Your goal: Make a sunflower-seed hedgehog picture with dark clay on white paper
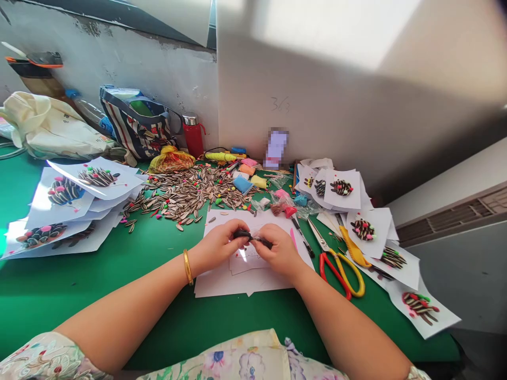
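Over the sheets of white paper in front of me, both hands are raised close together. My left hand, with a gold bangle at the wrist, pinches a dark lump of modelling clay between thumb and fingers. Facing it, my right hand is closed on the other end of the black clay, and some clear wrapping seems to show between the hands. Beneath them lies a smaller sheet with a line drawing, partly covered by the fingers. A black pen lies right of my right hand.
Striped sunflower seeds are heaped behind the paper, beside coloured clay packets. Scissors with red and yellow handles lie to the right. Seed-decorated cards are stacked left, others right. A red flask stands by the wall.
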Tool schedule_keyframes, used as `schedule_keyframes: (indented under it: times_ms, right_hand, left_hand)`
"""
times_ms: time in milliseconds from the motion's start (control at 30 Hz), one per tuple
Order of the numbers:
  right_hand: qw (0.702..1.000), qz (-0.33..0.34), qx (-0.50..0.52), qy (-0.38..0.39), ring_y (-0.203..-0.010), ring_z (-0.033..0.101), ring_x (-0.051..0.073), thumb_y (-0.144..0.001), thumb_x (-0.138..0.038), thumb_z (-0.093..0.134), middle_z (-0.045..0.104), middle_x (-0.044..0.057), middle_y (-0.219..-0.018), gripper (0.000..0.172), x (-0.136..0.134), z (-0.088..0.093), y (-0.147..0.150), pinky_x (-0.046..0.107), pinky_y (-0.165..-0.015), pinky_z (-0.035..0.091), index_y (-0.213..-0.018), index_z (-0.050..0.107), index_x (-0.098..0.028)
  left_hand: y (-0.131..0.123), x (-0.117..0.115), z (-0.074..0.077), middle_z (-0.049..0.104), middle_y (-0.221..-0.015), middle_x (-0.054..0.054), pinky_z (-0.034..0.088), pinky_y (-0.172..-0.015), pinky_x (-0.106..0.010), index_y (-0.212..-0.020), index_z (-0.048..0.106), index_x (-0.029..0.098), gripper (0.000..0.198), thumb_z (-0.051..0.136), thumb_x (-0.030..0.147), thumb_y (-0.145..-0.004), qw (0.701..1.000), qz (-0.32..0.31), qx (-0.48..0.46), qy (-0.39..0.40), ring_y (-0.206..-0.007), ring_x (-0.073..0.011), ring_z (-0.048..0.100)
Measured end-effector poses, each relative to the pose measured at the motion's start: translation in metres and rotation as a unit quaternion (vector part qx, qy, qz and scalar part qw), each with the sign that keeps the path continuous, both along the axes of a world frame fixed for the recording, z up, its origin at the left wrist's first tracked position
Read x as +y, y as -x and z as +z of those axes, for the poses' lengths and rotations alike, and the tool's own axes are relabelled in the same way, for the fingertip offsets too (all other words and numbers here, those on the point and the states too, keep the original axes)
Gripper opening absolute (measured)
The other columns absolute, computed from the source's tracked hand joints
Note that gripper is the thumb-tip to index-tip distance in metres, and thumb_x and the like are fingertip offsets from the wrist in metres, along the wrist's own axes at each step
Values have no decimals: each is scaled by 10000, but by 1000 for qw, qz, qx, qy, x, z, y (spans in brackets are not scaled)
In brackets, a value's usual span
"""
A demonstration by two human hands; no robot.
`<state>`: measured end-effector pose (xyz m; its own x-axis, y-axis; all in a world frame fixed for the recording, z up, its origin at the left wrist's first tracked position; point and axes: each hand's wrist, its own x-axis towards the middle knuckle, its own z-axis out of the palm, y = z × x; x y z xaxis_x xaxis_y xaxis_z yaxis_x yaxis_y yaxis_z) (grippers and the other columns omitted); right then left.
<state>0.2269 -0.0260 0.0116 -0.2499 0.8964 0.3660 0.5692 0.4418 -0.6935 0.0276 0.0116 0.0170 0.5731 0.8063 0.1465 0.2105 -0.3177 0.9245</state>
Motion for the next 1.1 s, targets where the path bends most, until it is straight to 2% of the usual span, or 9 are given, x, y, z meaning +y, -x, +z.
schedule_keyframes:
  times_ms: [133, 300, 400, 533, 667, 800, 900, 1000, 1100]
  right_hand:
    - [999, -17, 35, 6, -690, 495, 162, -863, -235, 581, 510, -6, -673, 180, 0, 2, -1, 298, -646, 390, -685, 575, -211]
    - [996, -27, 75, 35, -738, 549, 163, -878, -306, 602, 582, 6, -758, 114, 0, 0, -3, 291, -669, 437, -824, 643, -214]
    - [995, -13, 86, 43, -823, 585, 186, -876, -389, 637, 630, 29, -851, 180, -1, -2, -4, 316, -743, 466, -928, 667, -220]
    - [994, -3, 92, 52, -869, 592, 201, -882, -447, 636, 646, 44, -900, 251, 0, -3, -4, 335, -790, 472, -988, 678, -223]
    - [993, -4, 104, 56, -890, 594, 203, -885, -453, 636, 649, 45, -924, 264, 0, -4, -4, 336, -808, 472, -1017, 678, -228]
    - [992, -2, 110, 61, -912, 599, 207, -892, -451, 628, 663, 48, -954, 265, 1, -5, -5, 345, -822, 475, -1035, 681, -235]
    - [991, -10, 119, 67, -923, 606, 206, -898, -449, 620, 675, 49, -986, 270, 1, -5, -5, 350, -835, 482, -1058, 684, -241]
    - [989, -10, 125, 74, -948, 612, 208, -907, -444, 609, 683, 51, -1003, 252, 1, -5, -4, 352, -854, 483, -1031, 689, -239]
    - [989, -5, 122, 79, -954, 612, 215, -917, -455, 588, 685, 55, -994, 257, 1, -6, -3, 353, -848, 482, -1002, 692, -236]
  left_hand:
    - [0, 3, 2, 630, -839, 10, 546, -701, -290, -1008, 560, 200, 159, 570, 309, -894, 989, 57, -120, 68, -723, -141, 642]
    - [4, 5, 8, 642, -888, -18, 561, -788, -329, -1095, 543, 197, 255, 586, 366, -908, 972, 120, -193, 66, -799, -155, 674]
    - [5, 3, 10, 644, -970, -41, 558, -831, -347, -1117, 566, 201, 272, 587, 380, -914, 971, 124, -200, 46, -857, -171, 684]
    - [4, -1, 7, 647, -1017, -60, 555, -841, -355, -1081, 595, 197, 216, 561, 349, -931, 981, 104, -161, -13, -874, -178, 681]
    - [6, -4, 3, 669, -1082, -76, 534, -888, -359, -1108, 615, 209, 199, 496, 274, -963, 989, 58, -72, -113, -960, -187, 663]
    - [8, -5, 2, 695, -1145, -64, 502, -928, -359, -1185, 597, 236, 253, 498, 211, -954, 973, 21, 11, -228, -1058, -196, 644]
    - [6, -6, 6, 714, -1108, -74, 505, -872, -372, -1206, 596, 234, 284, 487, 203, -946, 955, -1, 71, -289, -1001, -216, 663]
    - [3, -8, 8, 728, -994, -83, 506, -816, -376, -1179, 621, 224, 285, 489, 200, -928, 948, -18, 104, -301, -905, -224, 668]
    - [2, -10, 6, 725, -1004, -74, 509, -824, -367, -1169, 629, 232, 276, 506, 202, -924, 960, -25, 84, -266, -907, -215, 662]
